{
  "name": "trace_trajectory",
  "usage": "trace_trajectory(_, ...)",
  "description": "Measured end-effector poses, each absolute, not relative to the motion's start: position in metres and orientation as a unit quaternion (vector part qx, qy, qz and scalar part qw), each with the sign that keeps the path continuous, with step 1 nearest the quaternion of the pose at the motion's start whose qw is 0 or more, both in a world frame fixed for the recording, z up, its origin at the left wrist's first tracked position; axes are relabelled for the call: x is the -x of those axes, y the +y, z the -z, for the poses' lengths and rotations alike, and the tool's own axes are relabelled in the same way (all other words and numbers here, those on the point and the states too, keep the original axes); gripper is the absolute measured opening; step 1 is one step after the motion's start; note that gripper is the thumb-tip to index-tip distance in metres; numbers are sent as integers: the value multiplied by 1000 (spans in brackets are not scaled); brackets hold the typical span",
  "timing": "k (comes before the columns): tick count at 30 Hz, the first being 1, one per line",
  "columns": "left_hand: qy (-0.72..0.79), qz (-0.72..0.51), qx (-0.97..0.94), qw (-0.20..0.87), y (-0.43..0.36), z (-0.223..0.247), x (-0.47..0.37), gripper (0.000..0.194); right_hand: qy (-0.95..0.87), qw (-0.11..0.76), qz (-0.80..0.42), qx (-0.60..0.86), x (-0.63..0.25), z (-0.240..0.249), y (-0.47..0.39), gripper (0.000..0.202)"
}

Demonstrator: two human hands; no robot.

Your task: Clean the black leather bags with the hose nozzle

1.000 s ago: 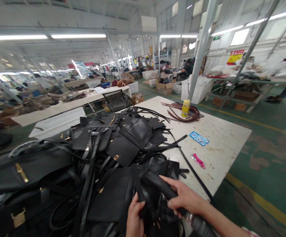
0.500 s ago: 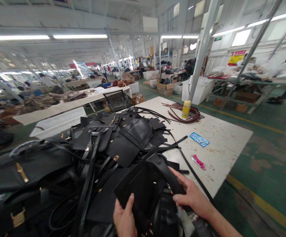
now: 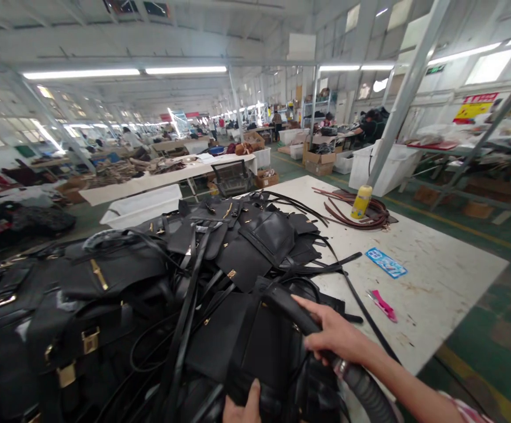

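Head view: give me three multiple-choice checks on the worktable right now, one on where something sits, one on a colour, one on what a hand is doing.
1. Where does the yellow bottle stand?
A. among the coiled brown straps at the table's far end
B. on top of the black pile
C. on the floor

2. What colour is the small tool lying near the table's right edge?
A. green
B. pink
C. white

3. What is the right hand doing?
A. resting flat on the bare table
B. gripping a black hose over the black leather pieces
C. holding the blue card

Answers: 1 A, the brown loops ring the bottle; 2 B, it shows bright pink against the white table; 3 B, its fingers wrap the hose.
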State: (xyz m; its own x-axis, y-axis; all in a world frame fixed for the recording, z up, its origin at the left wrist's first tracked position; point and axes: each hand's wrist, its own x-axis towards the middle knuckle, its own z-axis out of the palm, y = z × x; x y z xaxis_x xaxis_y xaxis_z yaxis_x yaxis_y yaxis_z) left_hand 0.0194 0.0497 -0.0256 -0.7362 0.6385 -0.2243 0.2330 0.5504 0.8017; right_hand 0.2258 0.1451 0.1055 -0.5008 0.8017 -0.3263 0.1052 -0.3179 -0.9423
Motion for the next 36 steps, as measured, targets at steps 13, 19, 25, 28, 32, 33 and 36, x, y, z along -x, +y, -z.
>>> trace_trajectory(13,839,-404,-234,279,42,29,-28,48,-541,273,-622,497,-190,-58,223,82)
trace_trajectory(19,822,-454,-213,271,45,46,-28,50,-553,302,-628,458,-230,-98,181,81)
trace_trajectory(25,712,-577,-113,384,43,31,-30,52,-529,206,-692,446,-219,-74,154,84)
trace_trajectory(28,661,-611,-98,423,40,22,-32,58,-529,218,-673,468,-200,-53,161,85)
trace_trajectory(32,672,-579,-163,433,35,18,-28,49,-542,287,-618,492,-195,-55,161,84)
trace_trajectory(33,678,-567,-184,429,36,15,-25,46,-546,297,-612,490,-198,-60,156,83)
trace_trajectory(36,693,-568,-211,390,41,-13,-11,45,-554,301,-615,474,-218,-78,135,81)
